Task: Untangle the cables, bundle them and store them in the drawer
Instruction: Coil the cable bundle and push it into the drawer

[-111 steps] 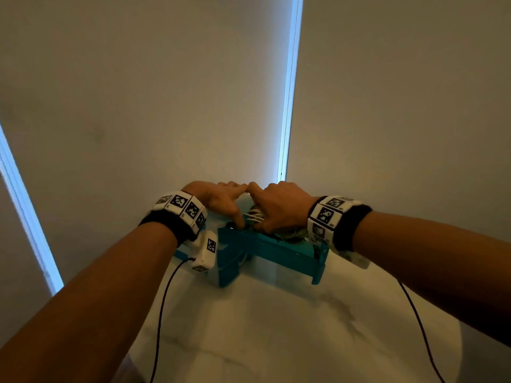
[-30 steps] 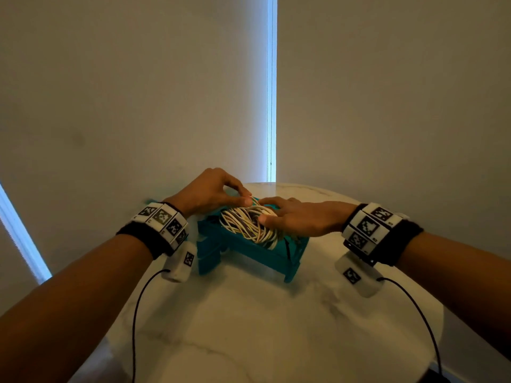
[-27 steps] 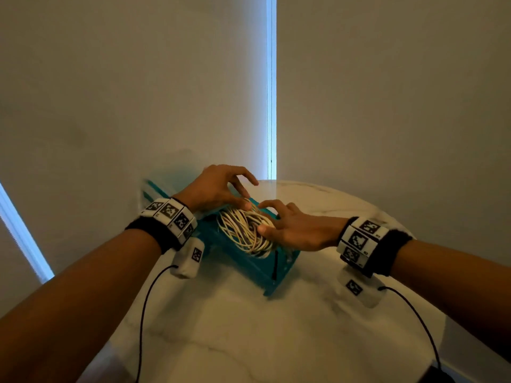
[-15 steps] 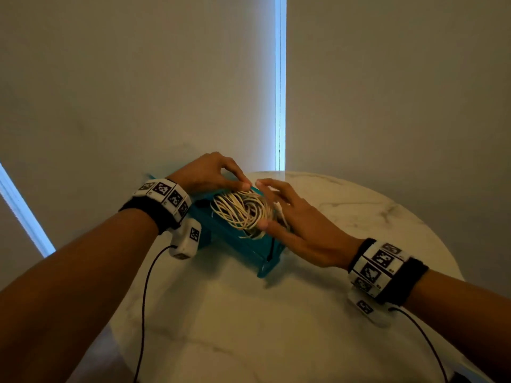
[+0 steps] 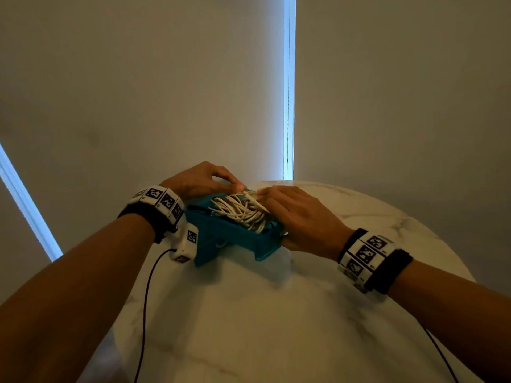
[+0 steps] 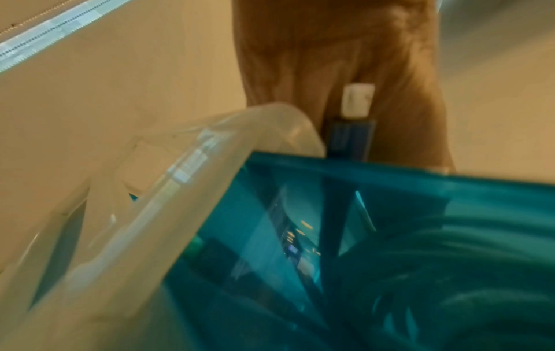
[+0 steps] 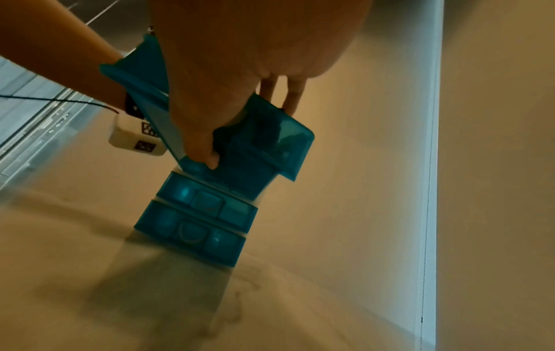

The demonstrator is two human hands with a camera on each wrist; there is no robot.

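A: Which step does this look like?

B: The storing step, by his reading. The coiled bundle of cream-white cables [image 5: 240, 210] already lies in the pulled-out top drawer [image 5: 235, 239] of the small translucent teal plastic drawer unit [image 7: 195, 228], which stands near the far edge of the round white marble desk [image 5: 276, 327].

A: And the hands?

B: The left hand [image 5: 199, 179] sits at the drawer's far left side, thumb and forefinger pinched together on a strand at the top of the coil. The left wrist view also shows a white plug [image 6: 359, 99] against that hand, though it is too blurred to say how it is held. The right hand [image 5: 298, 214] lies on the drawer's right side, fingers extended over the coil; in the right wrist view its thumb [image 7: 207, 152] hooks under the drawer's wall, so it clamps the drawer between thumb and fingers.

A: What would the next move call for?

B: Likely tucking the loose end down so nothing rides above the rim, then releasing the strand and pushing the drawer home. The unit looks light, so one hand should brace it while the other pushes; a loop caught at the rim could jam the drawer.
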